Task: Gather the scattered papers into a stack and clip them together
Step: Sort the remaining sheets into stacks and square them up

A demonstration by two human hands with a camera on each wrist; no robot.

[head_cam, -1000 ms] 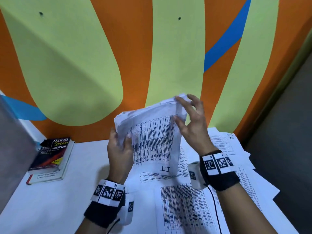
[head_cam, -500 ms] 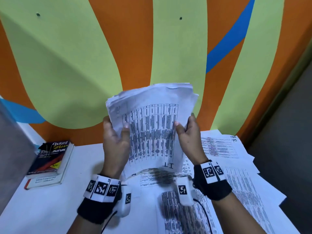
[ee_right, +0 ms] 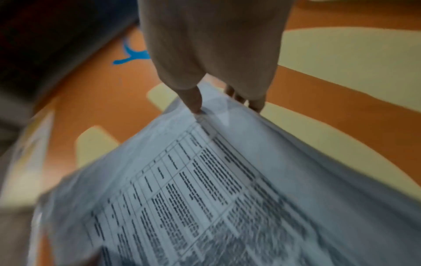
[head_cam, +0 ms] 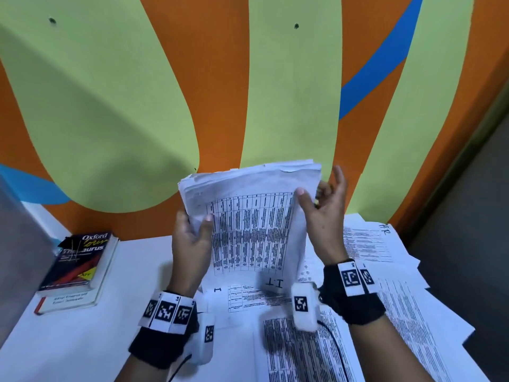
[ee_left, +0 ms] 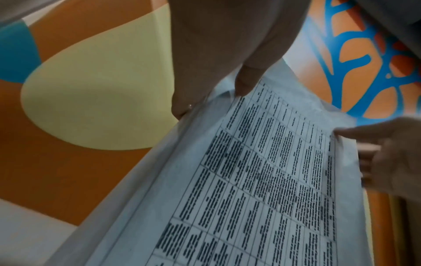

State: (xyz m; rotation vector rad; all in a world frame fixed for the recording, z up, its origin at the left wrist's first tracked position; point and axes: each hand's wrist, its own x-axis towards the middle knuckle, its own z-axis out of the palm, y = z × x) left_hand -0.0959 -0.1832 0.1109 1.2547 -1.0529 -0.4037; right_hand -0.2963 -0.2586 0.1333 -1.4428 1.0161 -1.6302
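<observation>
A thick stack of printed papers (head_cam: 253,216) stands upright above the table, table-print side toward me. My left hand (head_cam: 197,220) grips its left edge, thumb on the front and fingers behind; the left wrist view shows that hand (ee_left: 216,97) pinching the stack (ee_left: 262,180). My right hand (head_cam: 319,186) is at the upper right corner, thumb on the front sheet and fingers stretched out straight behind the edge. The blurred right wrist view shows that hand (ee_right: 223,102) at the stack's (ee_right: 205,180) corner. Several loose sheets (head_cam: 385,285) lie spread on the white table (head_cam: 82,340) below and to the right.
An Oxford thesaurus (head_cam: 80,260) rests on another book at the left, with a black wire-handled clip (head_cam: 67,245) on its cover. A grey object (head_cam: 22,257) stands at the far left. The painted wall is close behind. The table ends at the right, where the floor (head_cam: 468,244) is dark.
The right hand loosened from gripping the stack's right edge and its fingers spread out straight behind the upper corner. The stack sits slightly lower in view. The left hand keeps its grip.
</observation>
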